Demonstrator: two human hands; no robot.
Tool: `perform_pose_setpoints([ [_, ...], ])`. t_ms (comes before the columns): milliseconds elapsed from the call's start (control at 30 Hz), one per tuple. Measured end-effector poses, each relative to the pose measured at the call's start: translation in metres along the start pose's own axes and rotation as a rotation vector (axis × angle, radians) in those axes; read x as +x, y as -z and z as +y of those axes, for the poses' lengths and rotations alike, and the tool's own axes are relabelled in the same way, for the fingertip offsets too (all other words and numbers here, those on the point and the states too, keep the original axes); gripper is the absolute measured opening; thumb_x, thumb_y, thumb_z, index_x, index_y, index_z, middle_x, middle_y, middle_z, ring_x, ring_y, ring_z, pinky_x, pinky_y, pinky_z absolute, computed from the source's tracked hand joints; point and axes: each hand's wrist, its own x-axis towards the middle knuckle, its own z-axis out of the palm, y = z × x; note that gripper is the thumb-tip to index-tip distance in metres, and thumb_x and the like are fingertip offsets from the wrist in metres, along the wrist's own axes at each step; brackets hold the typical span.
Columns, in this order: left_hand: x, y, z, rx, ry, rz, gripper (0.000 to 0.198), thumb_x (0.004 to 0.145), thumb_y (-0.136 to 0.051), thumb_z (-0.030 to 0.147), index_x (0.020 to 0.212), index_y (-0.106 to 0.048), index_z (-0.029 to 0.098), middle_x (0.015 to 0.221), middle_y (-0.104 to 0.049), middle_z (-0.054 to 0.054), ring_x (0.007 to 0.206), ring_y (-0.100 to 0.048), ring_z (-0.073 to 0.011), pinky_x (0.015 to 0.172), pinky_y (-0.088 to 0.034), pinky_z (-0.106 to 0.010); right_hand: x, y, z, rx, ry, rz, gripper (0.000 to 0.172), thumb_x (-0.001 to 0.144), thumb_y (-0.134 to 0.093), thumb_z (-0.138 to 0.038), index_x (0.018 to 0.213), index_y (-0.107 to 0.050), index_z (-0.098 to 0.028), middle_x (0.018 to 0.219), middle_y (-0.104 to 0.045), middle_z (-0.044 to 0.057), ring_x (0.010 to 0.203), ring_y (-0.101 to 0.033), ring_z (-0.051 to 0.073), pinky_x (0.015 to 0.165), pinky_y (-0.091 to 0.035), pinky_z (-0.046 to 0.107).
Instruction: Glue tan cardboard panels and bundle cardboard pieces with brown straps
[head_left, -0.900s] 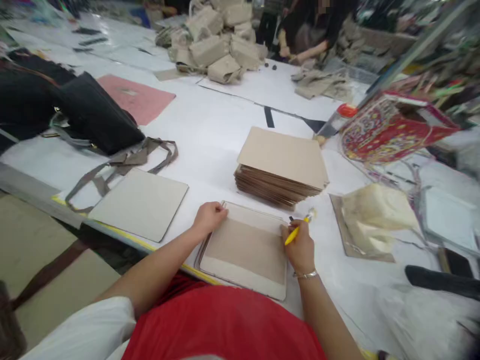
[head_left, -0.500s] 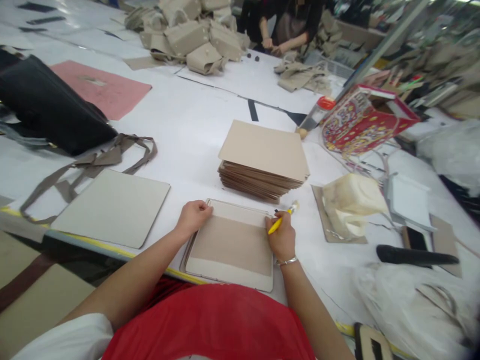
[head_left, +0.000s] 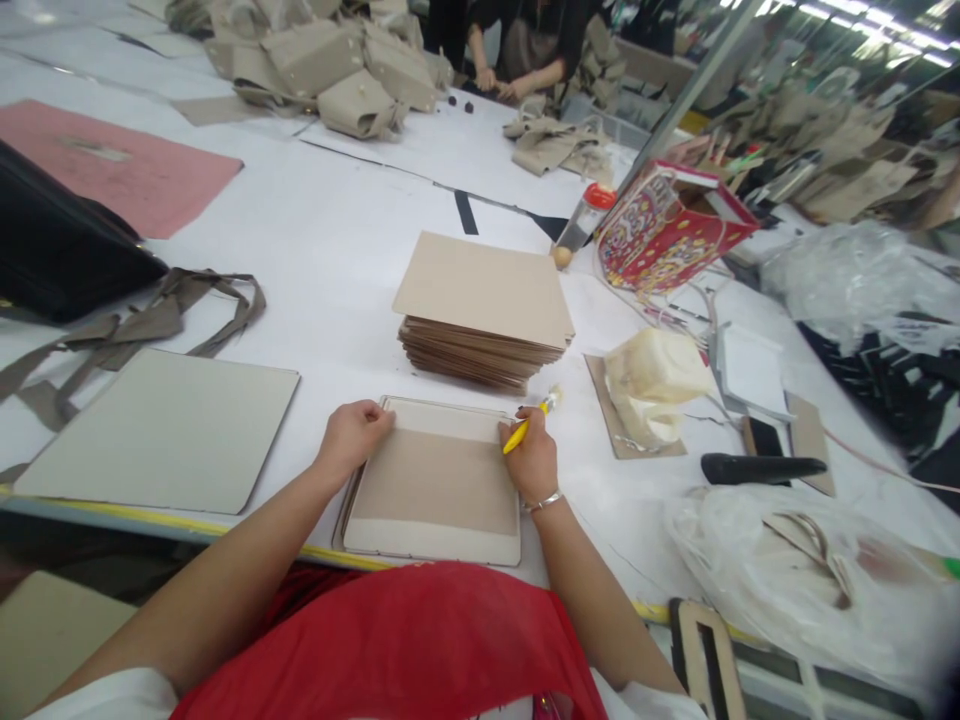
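Observation:
A tan board (head_left: 439, 480) lies on a pale panel at the table's near edge. My left hand (head_left: 351, 437) rests on its upper left corner with fingers curled, pressing it down. My right hand (head_left: 531, 458) sits at the upper right corner, closed around a yellow brush (head_left: 525, 430) whose tip points up and right. Just beyond is a stack of tan boards (head_left: 484, 310).
A grey board (head_left: 161, 430) lies to the left beside grey straps (head_left: 142, 325) and a black bag (head_left: 52, 250). To the right are a lump of glue on cardboard (head_left: 652, 385), a red patterned box (head_left: 667, 225) and plastic bags (head_left: 795, 570). Another person works at the far end (head_left: 525, 50).
The view has shifted right and down. My hands stay on the board's top corners; the right one still holds the brush.

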Motion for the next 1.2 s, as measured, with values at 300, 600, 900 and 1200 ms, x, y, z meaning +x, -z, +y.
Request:
perform_pose_setpoints([
  [300, -0.003, 0.004, -0.002, 0.090, -0.044, 0.007, 0.033, 0.070, -0.056, 0.050, 0.059, -0.055, 0.019, 0.053, -0.056, 0.001, 0.054, -0.052, -0.0146, 0.055, -0.033, -0.025, -0.003, 0.005, 0.011, -0.035, -0.064, 0.111, 0.037, 0.078, -0.053, -0.041, 0.104, -0.042, -0.018, 0.070, -0.057, 0.002, 0.060, -0.055, 0.019, 0.056, -0.039, 0.027],
  [600, -0.041, 0.082, -0.090, 0.379, -0.344, 0.545, 0.069, 0.070, -0.060, 0.055, 0.122, -0.044, 0.012, 0.124, -0.050, -0.017, 0.117, -0.045, -0.0277, 0.095, -0.037, -0.039, -0.038, 0.040, 0.017, 0.016, 0.026, 0.317, 0.031, 0.081, -0.049, -0.041, 0.100, -0.045, -0.017, 0.081, -0.060, 0.006, 0.062, -0.059, 0.019, 0.055, -0.041, 0.028],
  [900, -0.116, 0.125, -0.154, 0.670, -0.391, 0.037, 0.065, 0.071, -0.064, 0.046, 0.127, -0.046, 0.016, 0.127, -0.050, -0.014, 0.114, -0.047, -0.0260, 0.099, -0.037, -0.040, -0.056, 0.036, 0.000, 0.081, 0.165, 0.298, 0.033, 0.080, -0.051, -0.043, 0.101, -0.046, -0.018, 0.087, -0.063, 0.009, 0.066, -0.064, 0.023, 0.051, -0.043, 0.029],
  [1200, -0.128, 0.127, -0.161, 0.674, -0.609, 0.227, 0.032, 0.086, -0.034, 0.014, 0.106, -0.059, 0.013, 0.103, -0.063, -0.012, 0.096, -0.056, -0.0201, 0.091, -0.045, -0.035, -0.080, 0.055, -0.002, 0.185, 0.213, 0.315, 0.033, 0.081, -0.053, -0.043, 0.101, -0.045, -0.018, 0.089, -0.064, 0.009, 0.070, -0.065, 0.020, 0.056, -0.047, 0.027],
])
